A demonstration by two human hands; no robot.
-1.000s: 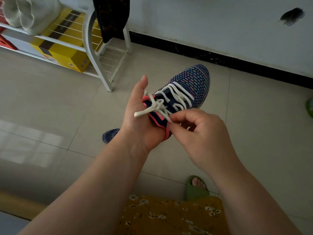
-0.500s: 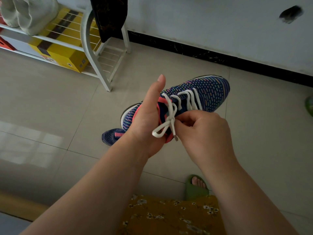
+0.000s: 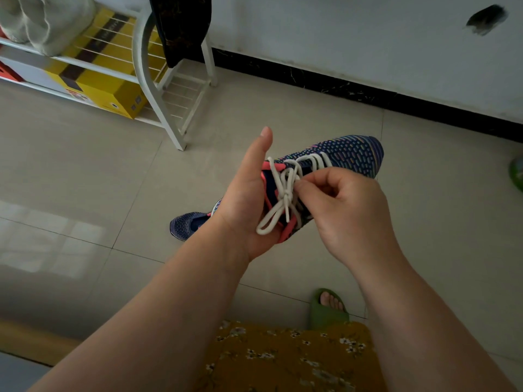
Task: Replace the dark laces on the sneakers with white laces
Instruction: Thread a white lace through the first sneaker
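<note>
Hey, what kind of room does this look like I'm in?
Probably a home entryway or hallway: a white metal shoe rack holding a yellow cardboard box stands on a beige tiled floor by a plain white wall.

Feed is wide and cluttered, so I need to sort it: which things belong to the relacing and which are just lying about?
Job:
- held sneaker
- white lace
- second sneaker on the floor
- left hand, right hand

Lying about:
- white rack
- yellow box
- dark cloth
- green slipper

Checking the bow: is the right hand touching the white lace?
Touching. The head view shows the right hand pinching the white lace beside the knot.
</note>
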